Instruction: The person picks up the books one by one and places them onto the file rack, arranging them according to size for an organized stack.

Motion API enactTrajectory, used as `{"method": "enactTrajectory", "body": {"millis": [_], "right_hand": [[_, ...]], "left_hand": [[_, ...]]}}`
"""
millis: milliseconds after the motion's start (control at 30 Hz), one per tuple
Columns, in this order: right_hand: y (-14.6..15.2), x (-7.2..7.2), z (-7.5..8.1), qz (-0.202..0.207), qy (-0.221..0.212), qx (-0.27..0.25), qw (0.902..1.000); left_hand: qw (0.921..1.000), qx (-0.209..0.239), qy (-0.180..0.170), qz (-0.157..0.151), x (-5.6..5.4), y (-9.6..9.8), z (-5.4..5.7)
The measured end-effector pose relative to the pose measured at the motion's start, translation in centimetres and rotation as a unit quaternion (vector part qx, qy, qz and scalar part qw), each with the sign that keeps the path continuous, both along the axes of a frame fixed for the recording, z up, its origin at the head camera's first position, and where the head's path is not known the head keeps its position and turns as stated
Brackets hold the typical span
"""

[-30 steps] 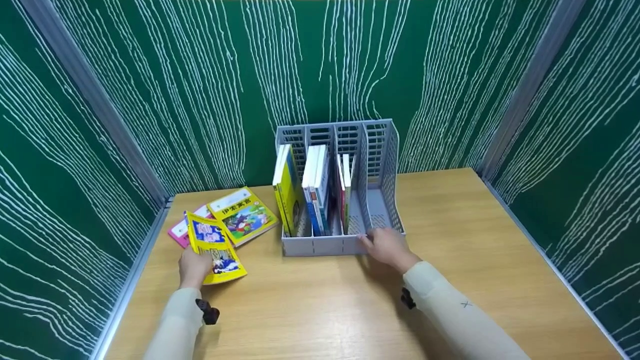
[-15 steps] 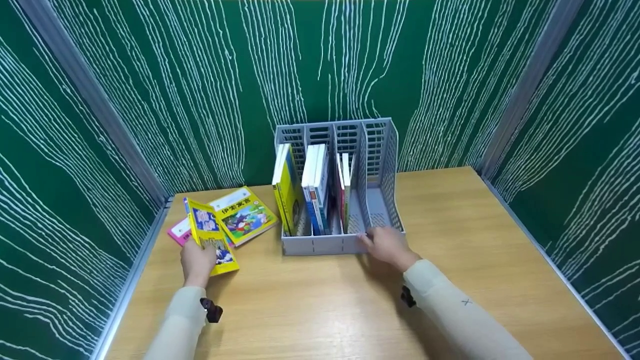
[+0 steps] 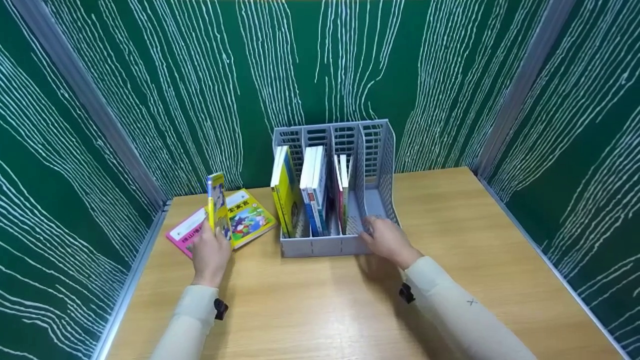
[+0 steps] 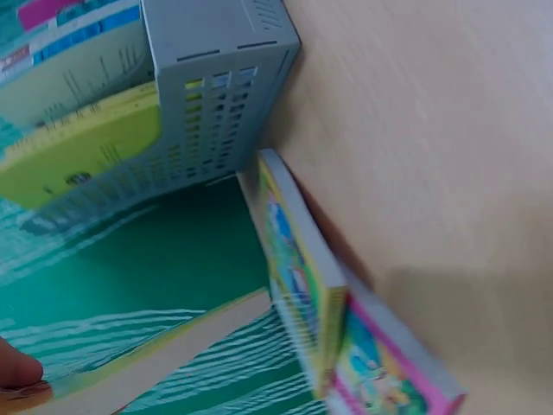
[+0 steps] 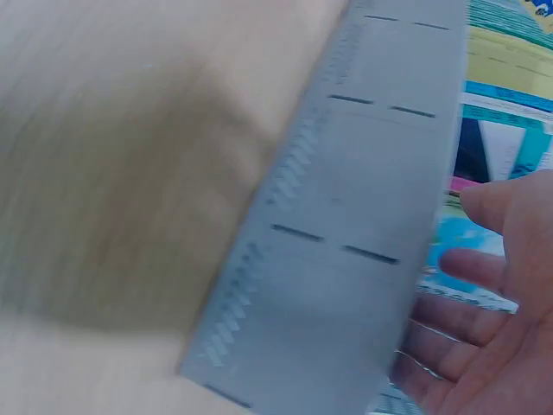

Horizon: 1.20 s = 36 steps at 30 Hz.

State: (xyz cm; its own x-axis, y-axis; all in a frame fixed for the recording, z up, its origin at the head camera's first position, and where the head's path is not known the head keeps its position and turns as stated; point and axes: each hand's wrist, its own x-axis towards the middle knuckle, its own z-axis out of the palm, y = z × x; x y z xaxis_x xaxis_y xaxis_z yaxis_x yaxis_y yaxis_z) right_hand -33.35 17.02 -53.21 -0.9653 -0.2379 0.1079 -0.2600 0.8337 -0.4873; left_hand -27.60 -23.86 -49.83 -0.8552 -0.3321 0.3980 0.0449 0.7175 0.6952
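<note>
In the head view my left hand point(image 3: 212, 254) grips a thin yellow book point(image 3: 218, 207), raised and turned nearly edge-on. The left wrist view shows the same book's pale page edge point(image 4: 186, 350) beside a fingertip point(image 4: 17, 367). Beneath it lie another yellow picture book point(image 3: 250, 220) and a pink-covered book point(image 3: 186, 232), partly overlapped. My right hand point(image 3: 390, 242) rests at the front rim of a grey file rack point(image 3: 325, 246). In the right wrist view its fingers point(image 5: 479, 270) lie loosely by the rim, some tips hidden behind the front wall.
Upright books fill parts of three rack compartments: yellow ones point(image 3: 282, 200) at left, white and blue ones point(image 3: 312, 195), then thin ones point(image 3: 343, 192). The rightmost compartment point(image 3: 376, 200) shows its bare floor. Green walls point(image 3: 190, 100) with white lines border the wooden table point(image 3: 310, 305).
My left hand has lifted the yellow book up and to the right, turning it edge-on and uncovering more of the pink book. The right hand has shifted slightly up at the rack's rim.
</note>
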Motion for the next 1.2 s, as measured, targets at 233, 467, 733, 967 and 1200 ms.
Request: {"method": "enactTrajectory", "body": {"millis": [233, 467, 733, 967, 1200], "right_hand": [[-0.6, 0.8, 2.7, -0.005, 0.047, -0.076, 0.9960], [-1.7, 1.8, 4.8, 0.011, 0.049, -0.189, 0.9807], [-3.3, 3.2, 6.6, 0.058, 0.018, -0.292, 0.9546], [-4.8, 4.1, 7.2, 0.118, -0.013, -0.356, 0.9269], [-5.6, 5.1, 7.8, 0.147, -0.068, -0.413, 0.8962]], "left_hand": [[0.9864, -0.140, 0.080, -0.035, 0.5, 2.1, 1.2], [0.9440, -0.252, 0.198, -0.076, 0.6, 3.5, 1.9], [0.8871, -0.355, 0.281, -0.092, 0.6, 4.7, 2.4], [0.8353, -0.436, 0.325, -0.079, 0.3, 5.4, 2.3], [0.7998, -0.506, 0.309, -0.096, 0.7, 6.7, 2.4]]}}
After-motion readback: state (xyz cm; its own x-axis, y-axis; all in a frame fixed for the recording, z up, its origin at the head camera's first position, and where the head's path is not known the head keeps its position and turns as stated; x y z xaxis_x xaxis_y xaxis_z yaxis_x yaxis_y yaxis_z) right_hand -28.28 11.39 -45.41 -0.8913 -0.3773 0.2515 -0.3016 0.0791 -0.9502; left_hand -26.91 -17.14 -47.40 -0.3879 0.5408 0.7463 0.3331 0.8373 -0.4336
